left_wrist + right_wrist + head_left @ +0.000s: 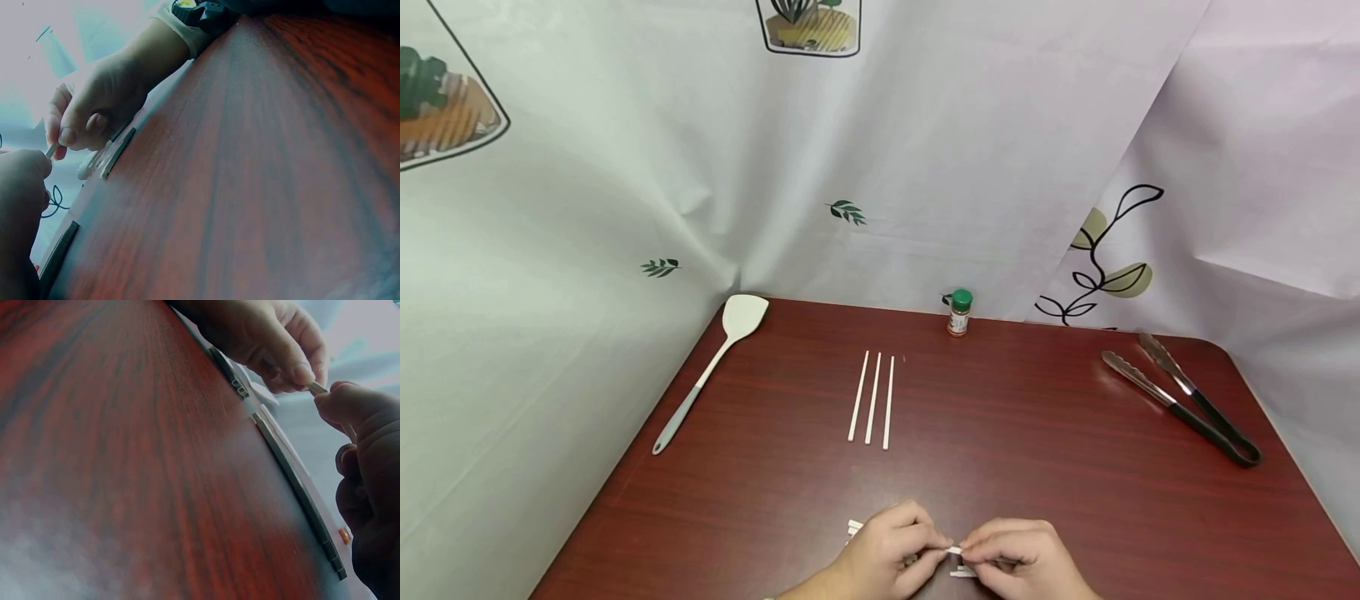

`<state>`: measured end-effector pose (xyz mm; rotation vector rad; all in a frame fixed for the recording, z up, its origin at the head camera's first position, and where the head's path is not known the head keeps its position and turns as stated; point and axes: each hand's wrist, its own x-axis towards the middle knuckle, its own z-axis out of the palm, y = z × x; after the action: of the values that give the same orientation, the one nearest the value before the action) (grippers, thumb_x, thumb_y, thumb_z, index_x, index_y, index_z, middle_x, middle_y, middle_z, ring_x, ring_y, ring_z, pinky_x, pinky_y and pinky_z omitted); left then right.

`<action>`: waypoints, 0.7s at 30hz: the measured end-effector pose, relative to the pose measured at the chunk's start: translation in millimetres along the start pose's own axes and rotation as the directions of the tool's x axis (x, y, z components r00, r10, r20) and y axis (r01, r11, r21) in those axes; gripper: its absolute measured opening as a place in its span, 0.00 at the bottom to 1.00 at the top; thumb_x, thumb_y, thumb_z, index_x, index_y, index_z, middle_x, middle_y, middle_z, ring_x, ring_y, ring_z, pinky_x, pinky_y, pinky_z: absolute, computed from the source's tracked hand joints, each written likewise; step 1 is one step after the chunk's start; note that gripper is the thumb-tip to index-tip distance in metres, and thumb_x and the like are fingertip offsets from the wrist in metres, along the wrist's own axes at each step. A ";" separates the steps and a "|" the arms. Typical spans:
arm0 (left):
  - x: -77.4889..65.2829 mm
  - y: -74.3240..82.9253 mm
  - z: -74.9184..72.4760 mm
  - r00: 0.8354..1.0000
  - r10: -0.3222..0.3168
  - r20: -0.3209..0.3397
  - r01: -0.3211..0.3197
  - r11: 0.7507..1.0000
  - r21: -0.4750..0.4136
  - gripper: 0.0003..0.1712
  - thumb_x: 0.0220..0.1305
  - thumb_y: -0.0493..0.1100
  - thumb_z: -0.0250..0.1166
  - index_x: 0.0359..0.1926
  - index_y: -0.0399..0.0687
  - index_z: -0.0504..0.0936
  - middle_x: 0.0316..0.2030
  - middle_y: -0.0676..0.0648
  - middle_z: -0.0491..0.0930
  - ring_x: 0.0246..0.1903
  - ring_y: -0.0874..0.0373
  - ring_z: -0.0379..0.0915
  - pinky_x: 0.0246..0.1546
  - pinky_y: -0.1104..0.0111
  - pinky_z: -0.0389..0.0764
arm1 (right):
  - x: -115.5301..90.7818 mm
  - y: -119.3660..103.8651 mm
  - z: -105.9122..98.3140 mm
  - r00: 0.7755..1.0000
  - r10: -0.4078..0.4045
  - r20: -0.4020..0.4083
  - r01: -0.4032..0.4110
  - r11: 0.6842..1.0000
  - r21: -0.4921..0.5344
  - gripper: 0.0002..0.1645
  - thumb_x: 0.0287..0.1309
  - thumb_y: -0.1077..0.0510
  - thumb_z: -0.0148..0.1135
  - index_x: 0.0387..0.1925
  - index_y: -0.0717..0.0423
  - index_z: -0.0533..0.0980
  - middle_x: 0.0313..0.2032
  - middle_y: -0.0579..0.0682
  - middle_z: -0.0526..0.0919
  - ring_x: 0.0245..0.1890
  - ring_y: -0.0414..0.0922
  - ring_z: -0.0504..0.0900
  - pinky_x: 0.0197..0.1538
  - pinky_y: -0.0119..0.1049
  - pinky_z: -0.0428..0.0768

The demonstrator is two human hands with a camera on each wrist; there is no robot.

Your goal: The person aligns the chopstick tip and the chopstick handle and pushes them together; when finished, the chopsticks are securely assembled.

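Note:
Close together near the table's front edge, my left hand and right hand pinch one thin white stick between them. Only a short piece of it shows in the gap between the fingertips. In the right wrist view the same stick runs from one hand's fingers to the other's, above the table. More white sticks poke out beside my left hand, partly hidden by it. Others lie below the fingers of my right hand. Farther off, three white sticks lie side by side on the table.
A white spatula with a grey handle lies along the table's left edge. The small green-capped jar stands at the back against the white curtain. Metal tongs with black handles lie spread at the right on the reddish-brown table.

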<state>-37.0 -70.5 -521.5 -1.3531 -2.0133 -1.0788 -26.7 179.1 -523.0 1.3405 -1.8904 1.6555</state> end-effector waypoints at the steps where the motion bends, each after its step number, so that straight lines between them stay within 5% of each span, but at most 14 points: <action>1: 0.1 -0.1 0.0 1.000 0.004 0.000 -0.004 1.000 0.003 0.10 0.62 0.35 0.76 0.43 0.50 0.90 0.39 0.55 0.81 0.36 0.71 0.76 0.42 0.87 0.74 | 0.8 -0.1 0.2 1.000 -0.006 -0.001 0.006 1.000 -0.008 0.09 0.58 0.75 0.74 0.40 0.64 0.88 0.37 0.58 0.90 0.29 0.40 0.85 0.28 0.20 0.78; 5: 0.6 -1.2 -0.1 1.000 0.025 -0.002 -0.025 0.999 0.028 0.09 0.62 0.35 0.76 0.43 0.49 0.90 0.39 0.55 0.81 0.36 0.71 0.76 0.42 0.87 0.74 | 2.6 -0.6 0.6 1.000 -0.015 -0.021 0.014 0.999 -0.052 0.04 0.62 0.70 0.74 0.38 0.61 0.88 0.36 0.56 0.90 0.32 0.43 0.88 0.32 0.23 0.82; 21: 1.7 -1.1 -1.3 0.996 0.068 0.053 -0.072 0.994 0.077 0.03 0.73 0.40 0.69 0.41 0.50 0.89 0.38 0.56 0.81 0.37 0.70 0.78 0.46 0.83 0.76 | -2.4 3.9 0.7 1.000 -0.026 -0.001 0.026 0.998 -0.061 0.22 0.39 0.80 0.76 0.34 0.55 0.86 0.35 0.49 0.88 0.33 0.38 0.87 0.33 0.21 0.80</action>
<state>-38.8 -70.9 -519.9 -1.4126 -2.0062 -0.9335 -28.3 179.1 -527.3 1.3337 -1.8989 1.5731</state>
